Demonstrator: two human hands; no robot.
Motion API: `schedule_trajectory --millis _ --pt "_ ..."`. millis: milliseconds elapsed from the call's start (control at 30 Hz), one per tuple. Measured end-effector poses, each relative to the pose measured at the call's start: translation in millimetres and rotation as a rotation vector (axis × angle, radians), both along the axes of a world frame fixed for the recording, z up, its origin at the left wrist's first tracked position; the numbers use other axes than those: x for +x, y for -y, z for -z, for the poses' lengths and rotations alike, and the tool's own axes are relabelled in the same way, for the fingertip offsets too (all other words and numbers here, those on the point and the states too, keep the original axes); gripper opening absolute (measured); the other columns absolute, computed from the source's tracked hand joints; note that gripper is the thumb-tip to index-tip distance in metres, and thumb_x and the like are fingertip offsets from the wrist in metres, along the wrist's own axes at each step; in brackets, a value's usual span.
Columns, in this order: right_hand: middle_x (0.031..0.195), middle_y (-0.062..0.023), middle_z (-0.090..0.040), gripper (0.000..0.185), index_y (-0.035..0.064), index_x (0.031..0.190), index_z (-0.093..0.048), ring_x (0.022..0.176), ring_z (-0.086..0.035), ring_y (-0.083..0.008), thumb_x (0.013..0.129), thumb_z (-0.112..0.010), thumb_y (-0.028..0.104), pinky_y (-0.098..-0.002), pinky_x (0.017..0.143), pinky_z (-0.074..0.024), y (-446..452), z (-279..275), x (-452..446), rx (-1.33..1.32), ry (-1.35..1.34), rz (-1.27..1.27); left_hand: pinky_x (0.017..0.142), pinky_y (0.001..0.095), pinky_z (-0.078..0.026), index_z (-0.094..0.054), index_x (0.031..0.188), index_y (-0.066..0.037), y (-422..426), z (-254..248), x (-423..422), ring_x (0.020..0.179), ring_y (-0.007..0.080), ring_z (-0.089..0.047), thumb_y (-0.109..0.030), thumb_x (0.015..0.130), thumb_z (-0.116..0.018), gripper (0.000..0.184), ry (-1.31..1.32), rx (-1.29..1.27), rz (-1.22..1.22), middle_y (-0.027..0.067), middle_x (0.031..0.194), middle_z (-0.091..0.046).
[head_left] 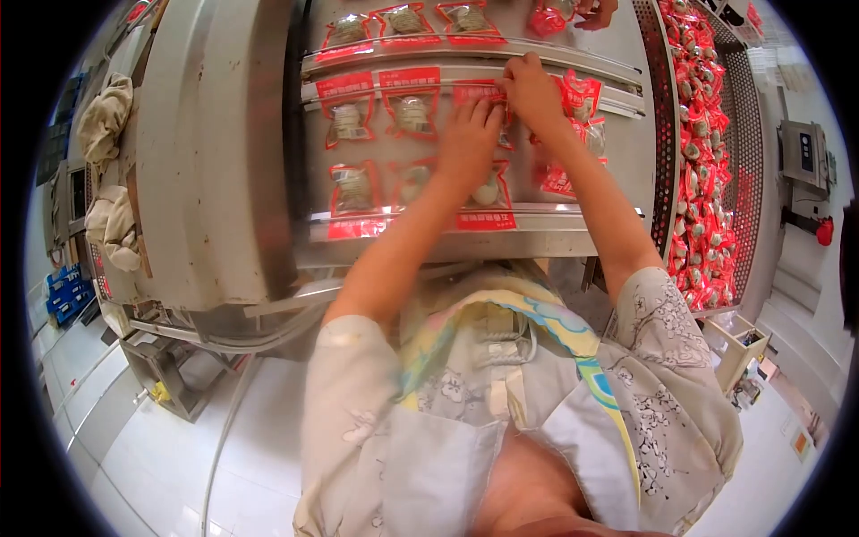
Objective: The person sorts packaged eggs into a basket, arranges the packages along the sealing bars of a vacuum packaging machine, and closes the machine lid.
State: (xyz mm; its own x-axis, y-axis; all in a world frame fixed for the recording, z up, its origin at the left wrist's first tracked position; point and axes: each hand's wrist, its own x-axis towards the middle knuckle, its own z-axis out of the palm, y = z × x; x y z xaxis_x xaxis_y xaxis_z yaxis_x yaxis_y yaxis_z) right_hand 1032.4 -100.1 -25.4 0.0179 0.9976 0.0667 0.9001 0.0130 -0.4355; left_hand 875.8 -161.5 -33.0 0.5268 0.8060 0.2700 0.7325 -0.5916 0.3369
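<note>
Red-and-clear plastic packets with a round, greenish-grey item inside lie in rows on a metal machine bed. My left hand (472, 139) rests over a packet (474, 90) in the middle row, its fingers stretched out and slightly apart. At that packet's upper right edge, my right hand (533, 94) has its fingers bent together, seemingly pinching the edge. Both hands partly cover the packet. To the left in the same row lie a second packet (412, 112) and a third packet (347, 116). Beside my right wrist is a loose heap of packets (582, 98).
Metal sealing bars (394, 221) run across the bed. Another person's hand (598, 12) is at the far edge. A perforated crate (748, 152) full of packets stands right; a large steel cover (204, 152) stands left, with cloths (107, 116) beyond it.
</note>
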Motion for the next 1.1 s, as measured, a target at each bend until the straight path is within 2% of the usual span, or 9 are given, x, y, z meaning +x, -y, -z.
schedule_trajectory --millis 300,400,500,633,800,900,1000,1033,1100 --pt "0.094 -0.0141 -0.060 0.020 0.0072 0.090 -0.058 0.086 -0.061 -0.0363 0.083 -0.064 0.025 -0.0468 0.071 -0.0483 -13 12 -1 0.124 -0.140 -0.034 0.102 0.0488 -0.036 -0.052 0.124 -0.008 -10 4 -6 0.123 0.0273 -0.046 -0.009 0.075 -0.062 0.050 -0.011 0.046 -0.064 0.0092 0.129 -0.052" --pt "0.093 -0.0151 -0.062 0.021 0.0064 0.093 -0.057 0.087 -0.061 -0.0359 0.083 -0.063 0.024 -0.0468 0.071 -0.0478 -19 10 -3 0.012 -0.109 -0.012 0.103 0.0483 -0.035 -0.051 0.124 -0.006 -7 -1 -7 0.123 0.0281 -0.046 -0.008 0.075 -0.064 0.051 0.058 0.018 -0.074 0.0119 0.130 -0.051" --pt "0.085 -0.0179 -0.062 0.020 0.0027 0.086 -0.056 0.086 -0.060 -0.0374 0.084 -0.061 0.022 -0.0438 0.073 -0.0465 -21 3 -5 -0.037 -0.079 0.014 0.102 0.0464 -0.036 -0.051 0.124 -0.003 -15 -16 -6 0.122 0.0290 -0.047 -0.008 0.075 -0.064 0.051 0.178 0.041 -0.109 0.0148 0.127 -0.053" --pt "0.101 -0.0188 -0.061 0.023 0.0022 0.096 -0.056 0.094 -0.059 -0.0369 0.083 -0.062 0.021 -0.0436 0.078 -0.0473 -15 -9 0 0.032 -0.056 -0.041 0.096 0.0430 -0.040 -0.056 0.116 -0.003 -62 -10 -9 0.109 0.0304 -0.053 -0.007 0.076 -0.063 0.041 0.132 0.145 -0.212 0.0151 0.112 -0.060" --pt "0.119 -0.0176 -0.053 0.045 0.0007 0.113 -0.053 0.106 -0.053 -0.0359 0.079 -0.071 0.023 -0.0439 0.087 -0.0461 22 -72 40 0.494 -0.087 -0.100 0.089 0.0416 -0.042 -0.064 0.100 -0.009 -97 -1 -19 0.095 0.0302 -0.056 -0.006 0.076 -0.063 0.025 0.073 0.090 -0.149 0.0113 0.097 -0.064" --pt "0.123 -0.0182 -0.050 0.073 0.0020 0.128 -0.046 0.112 -0.048 -0.0371 0.071 -0.079 0.032 -0.0440 0.096 -0.0405 42 -60 92 0.516 -0.080 0.011 0.088 0.0409 -0.043 -0.064 0.102 -0.009 -89 -14 -10 0.096 0.0290 -0.056 -0.007 0.074 -0.066 0.028 0.072 0.157 -0.233 0.0089 0.096 -0.064" --pt "0.126 -0.0212 -0.048 0.098 0.0001 0.137 -0.036 0.117 -0.045 -0.0385 0.062 -0.084 0.041 -0.0444 0.100 -0.0370 58 -31 110 0.333 -0.328 -0.001 0.087 0.0412 -0.045 -0.059 0.113 -0.007 -65 -40 19 0.097 0.0286 -0.057 -0.010 0.076 -0.067 0.037 0.195 0.097 -0.095 0.0086 0.100 -0.065" --pt "0.126 -0.0241 -0.047 0.114 -0.0029 0.142 -0.026 0.118 -0.046 -0.0372 0.057 -0.086 0.044 -0.0422 0.101 -0.0361 62 -24 110 0.226 -0.334 -0.009 0.084 0.0408 -0.046 -0.058 0.115 -0.006 -55 -35 34 0.095 0.0281 -0.058 -0.012 0.078 -0.067 0.039 0.216 -0.015 -0.123 0.0093 0.099 -0.065" --pt "0.123 -0.0220 -0.050 0.113 -0.0011 0.143 -0.026 0.113 -0.049 -0.0361 0.057 -0.085 0.043 -0.0416 0.098 -0.0392 68 -11 100 0.147 -0.408 0.017 0.079 0.0398 -0.049 -0.054 0.120 -0.005 -32 -14 67 0.090 0.0270 -0.062 -0.014 0.080 -0.068 0.043 0.254 -0.244 -0.179 0.0106 0.097 -0.066"
